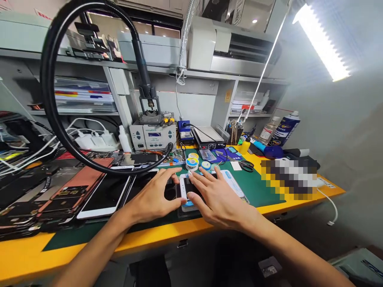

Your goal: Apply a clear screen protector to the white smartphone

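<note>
A smartphone (182, 188) with a white front frame and black screen lies in the middle of the green mat (260, 191). My left hand (157, 195) is at its left side, fingers and thumb apart in a wide curve. That thumb tip reaches the phone's lower left edge, and the index finger is near its upper left corner. Over the phone's right part, my right hand (217, 195) is spread out, with fingertips and thumb on or just above the screen; contact is hard to tell. This hand hides much of the phone.
Several opened phones (68, 191) and a white-framed screen (104, 195) lie to the left. Behind are solder spools (192, 162), a hot-air station (154, 136) and scissors (247, 166). A black hose (48, 79) loops over the left side. Bottles (284, 127) stand right.
</note>
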`<action>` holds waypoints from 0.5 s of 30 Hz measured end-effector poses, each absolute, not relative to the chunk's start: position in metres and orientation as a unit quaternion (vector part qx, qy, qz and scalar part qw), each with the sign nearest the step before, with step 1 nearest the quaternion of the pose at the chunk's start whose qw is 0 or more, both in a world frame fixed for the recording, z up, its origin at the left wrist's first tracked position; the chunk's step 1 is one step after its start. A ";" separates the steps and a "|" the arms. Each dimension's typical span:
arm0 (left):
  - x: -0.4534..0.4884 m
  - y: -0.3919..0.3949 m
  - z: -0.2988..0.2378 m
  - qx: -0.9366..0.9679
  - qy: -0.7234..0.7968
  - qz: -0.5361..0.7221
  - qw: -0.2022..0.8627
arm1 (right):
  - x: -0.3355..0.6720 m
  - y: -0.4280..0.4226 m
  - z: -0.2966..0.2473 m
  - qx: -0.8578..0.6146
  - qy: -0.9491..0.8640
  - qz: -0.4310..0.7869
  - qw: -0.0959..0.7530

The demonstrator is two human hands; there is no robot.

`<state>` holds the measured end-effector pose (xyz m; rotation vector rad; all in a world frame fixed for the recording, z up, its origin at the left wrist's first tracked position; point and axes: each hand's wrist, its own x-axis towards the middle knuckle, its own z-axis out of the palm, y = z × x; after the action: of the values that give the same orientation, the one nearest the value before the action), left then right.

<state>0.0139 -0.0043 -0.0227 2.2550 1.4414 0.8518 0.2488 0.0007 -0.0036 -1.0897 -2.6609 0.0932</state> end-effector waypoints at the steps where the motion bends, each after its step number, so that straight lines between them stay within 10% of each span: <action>1: 0.014 -0.004 -0.023 0.791 0.504 0.301 0.173 | 0.244 0.001 -0.003 -0.367 -0.920 0.035 0.133; 15: 0.011 -0.003 -0.024 0.801 0.470 0.328 0.174 | 0.232 0.005 -0.034 -0.291 -0.940 -0.058 0.169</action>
<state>0.0112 -0.0026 -0.0238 2.2696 1.3325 0.9307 0.2324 0.0050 -0.0345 -0.8275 -2.6723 -0.1663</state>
